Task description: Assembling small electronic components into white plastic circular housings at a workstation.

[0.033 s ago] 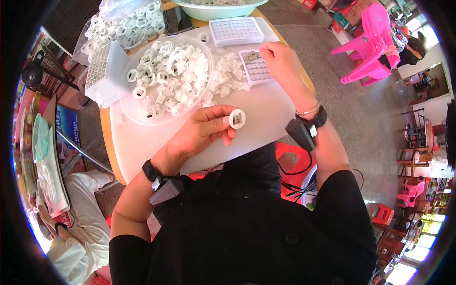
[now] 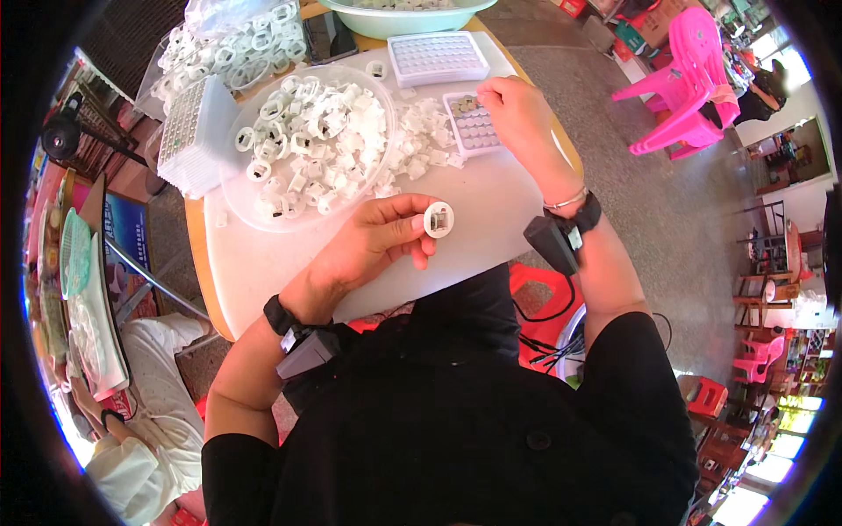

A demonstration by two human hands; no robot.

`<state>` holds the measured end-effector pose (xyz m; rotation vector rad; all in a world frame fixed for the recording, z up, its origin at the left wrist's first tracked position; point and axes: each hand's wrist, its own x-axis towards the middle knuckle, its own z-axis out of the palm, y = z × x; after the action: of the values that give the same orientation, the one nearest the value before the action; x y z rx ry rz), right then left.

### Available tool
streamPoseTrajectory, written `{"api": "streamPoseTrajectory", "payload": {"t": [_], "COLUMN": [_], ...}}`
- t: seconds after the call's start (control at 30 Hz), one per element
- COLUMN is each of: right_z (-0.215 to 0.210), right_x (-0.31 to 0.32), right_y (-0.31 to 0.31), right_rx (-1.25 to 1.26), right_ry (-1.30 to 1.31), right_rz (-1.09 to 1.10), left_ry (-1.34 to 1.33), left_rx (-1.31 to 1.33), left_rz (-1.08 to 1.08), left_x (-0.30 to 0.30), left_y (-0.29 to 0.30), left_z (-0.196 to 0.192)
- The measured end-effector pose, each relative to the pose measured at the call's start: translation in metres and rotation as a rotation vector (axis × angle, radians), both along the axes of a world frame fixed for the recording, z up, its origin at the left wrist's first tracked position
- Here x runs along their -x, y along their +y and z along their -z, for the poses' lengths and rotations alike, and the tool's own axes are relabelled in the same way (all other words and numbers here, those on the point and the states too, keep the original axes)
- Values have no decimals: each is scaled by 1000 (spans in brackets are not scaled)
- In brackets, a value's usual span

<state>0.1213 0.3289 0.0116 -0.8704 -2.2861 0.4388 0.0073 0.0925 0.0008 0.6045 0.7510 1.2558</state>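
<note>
Near the centre of view, the left hand pinches a round white plastic fitting between thumb and bent fingers; at one o'clock, the right hand curls over a compartment tray, its grip impossible to tell; at ten o'clock, a clear round dish heaped with white fittings sits on the worktop

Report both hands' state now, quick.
Left hand: closed, holding a small round white part.
Right hand: fingers curled at the gridded white tray; cannot tell whether it holds anything.
</note>
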Motion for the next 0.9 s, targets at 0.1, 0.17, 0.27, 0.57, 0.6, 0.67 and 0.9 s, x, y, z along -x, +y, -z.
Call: {"api": "streamPoseTrajectory", "payload": {"t": [0.1, 0.17, 0.27, 0.57, 0.6, 0.67, 0.9], "right_z": [9, 11, 6, -46, -45, -39, -30], "right_x": [8, 9, 5, -43, -46, -49, -47], "right_y": [6, 5, -2, -112, -116, -122, -124], "right_rx": [-119, -144, -73, 490, 489, 420, 281], "right_ry": [-151, -140, -109, 169, 170, 240, 221], "right_rz": [61, 69, 71, -391, -386, -445, -440], "left_ry": [38, 38, -52, -170, -170, -139, -95], "left_rx": [9, 14, 5, -3, -2, 15, -8], "left_rz": [-31, -36, -26, -82, -77, -85, -87], "left_x": [-2, -3, -1, 3, 2, 1, -1], "left_y": [0, 0, -1, -3, -1, 0, 1], "left_z": [-2, -3, -1, 4, 2, -1, 4]}}
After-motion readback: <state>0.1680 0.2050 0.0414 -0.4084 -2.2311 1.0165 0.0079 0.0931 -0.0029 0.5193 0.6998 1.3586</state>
